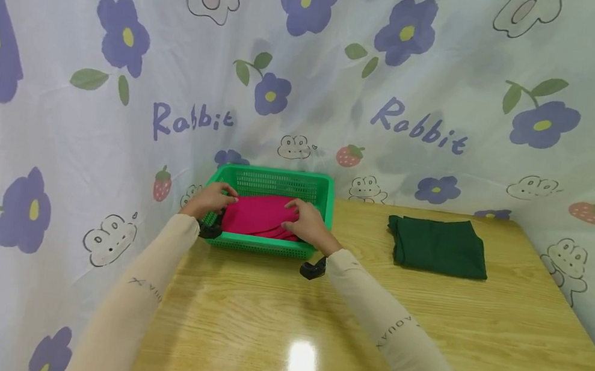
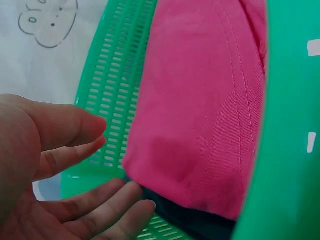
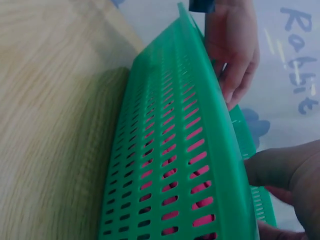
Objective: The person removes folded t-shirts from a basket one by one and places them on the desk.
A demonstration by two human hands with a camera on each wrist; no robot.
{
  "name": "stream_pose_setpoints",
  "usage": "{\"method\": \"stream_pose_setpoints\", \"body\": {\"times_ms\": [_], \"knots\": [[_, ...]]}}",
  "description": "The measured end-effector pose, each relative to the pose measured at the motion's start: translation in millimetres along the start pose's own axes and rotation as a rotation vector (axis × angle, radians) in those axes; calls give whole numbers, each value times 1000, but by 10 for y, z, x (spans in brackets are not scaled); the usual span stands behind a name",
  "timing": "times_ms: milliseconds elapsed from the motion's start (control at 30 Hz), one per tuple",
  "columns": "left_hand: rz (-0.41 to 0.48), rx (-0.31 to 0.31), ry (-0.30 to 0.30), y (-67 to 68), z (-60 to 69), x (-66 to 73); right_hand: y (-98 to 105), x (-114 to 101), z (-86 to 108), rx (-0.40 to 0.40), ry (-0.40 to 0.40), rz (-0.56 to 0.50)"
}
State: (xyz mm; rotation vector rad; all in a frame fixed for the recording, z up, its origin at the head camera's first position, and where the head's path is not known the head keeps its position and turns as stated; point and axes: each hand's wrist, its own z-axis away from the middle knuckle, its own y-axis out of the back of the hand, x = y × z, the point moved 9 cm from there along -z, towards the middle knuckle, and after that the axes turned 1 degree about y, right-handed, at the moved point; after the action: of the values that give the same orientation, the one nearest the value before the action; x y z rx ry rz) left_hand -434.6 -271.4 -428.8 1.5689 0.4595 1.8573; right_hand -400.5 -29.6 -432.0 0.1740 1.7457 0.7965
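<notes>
A folded pink garment [image 1: 259, 215] with stitched seams lies flat inside a green perforated plastic basket [image 1: 264, 241]. Under its end, the left wrist view shows a strip of dark cloth [image 2: 200, 220]. My left hand [image 1: 213, 199] is over the basket's left side, its fingers loosely bent and parted beside the garment, holding nothing. Over the right end of the garment is my right hand [image 1: 308, 224], thumb and fingers apart. The basket wall hides part of its fingertips in the right wrist view, so contact with the cloth is unclear.
A folded dark green garment [image 1: 438, 245] lies on the wooden table [image 1: 240, 318] to the right of the basket. A printed curtain [image 1: 309, 78] hangs behind the table and along its left side, close to the basket.
</notes>
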Motion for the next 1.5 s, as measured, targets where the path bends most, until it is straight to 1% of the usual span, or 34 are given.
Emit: {"method": "stream_pose_setpoints", "body": {"times_ms": [167, 267, 367, 467, 567, 667, 833, 967, 1067, 1233, 1400, 1500], "knots": [[-8, -27, 29, -58, -27, -51, -23, 113, -22, 25, -115, 0], [-1, -44, 42, -88, -34, -80, -30, 160, -17, 36, -177, -23], [24, -77, 56, -129, -39, -106, -51, 201, -3, 24, -229, -101], [46, -115, 69, -176, -35, -122, -104, 229, 9, -22, -258, -202], [62, -136, 88, -205, -29, -134, -157, 235, 9, -76, -260, -279], [67, -156, 105, -225, -32, -147, -193, 233, 4, -110, -254, -323], [58, -184, 123, -253, -44, -169, -205, 245, -21, -108, -276, -395], [21, -203, 127, -274, -32, -133, -204, 290, -61, -88, -290, -456], [-3, -210, 124, -282, -23, -84, -188, 309, -86, -74, -293, -486], [-24, -196, 115, -281, -47, -39, -163, 317, -108, -56, -304, -512], [-35, -202, 117, -279, -71, -71, -205, 313, -128, -90, -302, -513], [9, -207, 123, -283, -80, -108, -222, 326, -141, -97, -299, -515]]}}
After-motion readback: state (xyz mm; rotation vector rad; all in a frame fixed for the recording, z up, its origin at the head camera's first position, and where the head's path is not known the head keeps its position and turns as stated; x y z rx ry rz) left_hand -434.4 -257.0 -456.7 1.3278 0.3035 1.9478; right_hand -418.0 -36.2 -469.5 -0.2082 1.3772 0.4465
